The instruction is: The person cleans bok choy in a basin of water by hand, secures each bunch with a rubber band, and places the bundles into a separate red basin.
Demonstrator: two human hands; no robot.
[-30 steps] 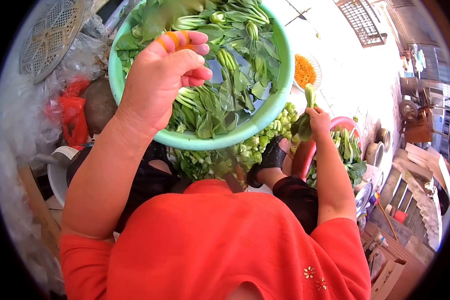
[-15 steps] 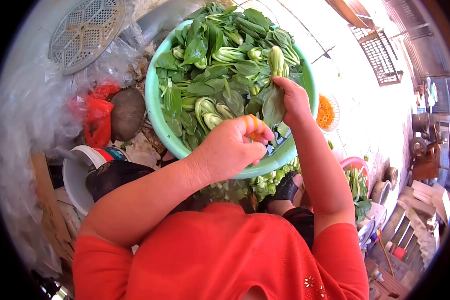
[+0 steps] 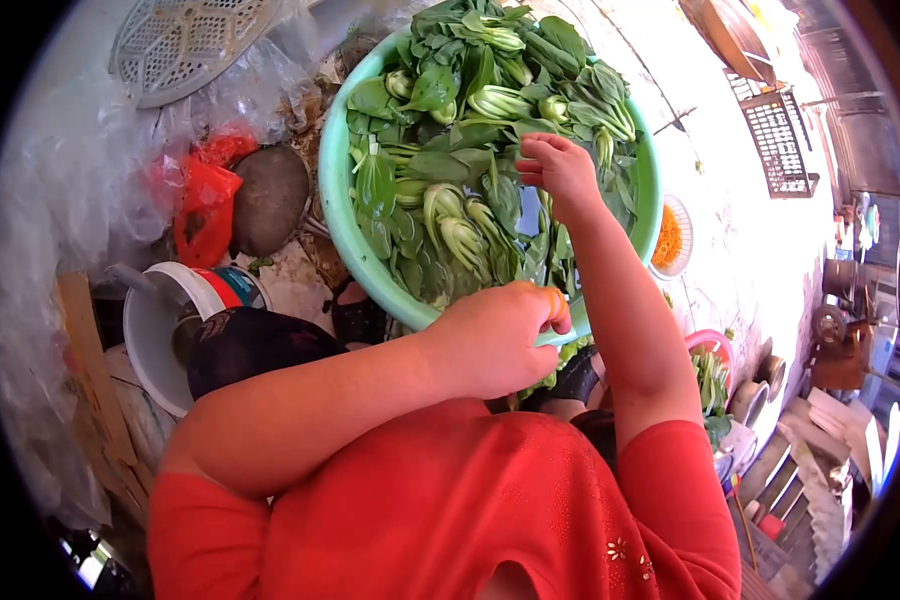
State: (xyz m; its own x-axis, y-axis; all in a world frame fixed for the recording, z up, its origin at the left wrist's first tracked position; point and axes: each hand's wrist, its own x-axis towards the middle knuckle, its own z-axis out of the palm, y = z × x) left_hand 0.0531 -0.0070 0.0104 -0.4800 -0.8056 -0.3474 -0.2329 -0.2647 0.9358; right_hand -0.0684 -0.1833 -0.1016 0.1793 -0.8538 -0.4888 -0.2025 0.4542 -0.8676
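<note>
A green basin [image 3: 332,190] full of water and leafy bok choy [image 3: 455,228] is in front of me. My right hand [image 3: 562,178] hovers over the greens right of the middle, its fingers loosely apart and nothing in them. My left hand [image 3: 500,338] is curled at the near rim, with an orange band round one finger. Its palm side is turned away, so I cannot make out what it holds, if anything. Between the hands, water shows among the leaves.
Left of the basin are a white bucket [image 3: 160,350], a dark round stone [image 3: 270,200], a red plastic bag [image 3: 206,205] and clear plastic sheeting [image 3: 65,160]. At the right are a bowl of orange pieces [image 3: 670,238], a pink basin of greens [image 3: 715,345] and a black crate [image 3: 778,140].
My right hand has let go of the bok choy it was holding and moved slightly left over the basin. My left hand has drawn back toward my body. The whole view has shifted a little.
</note>
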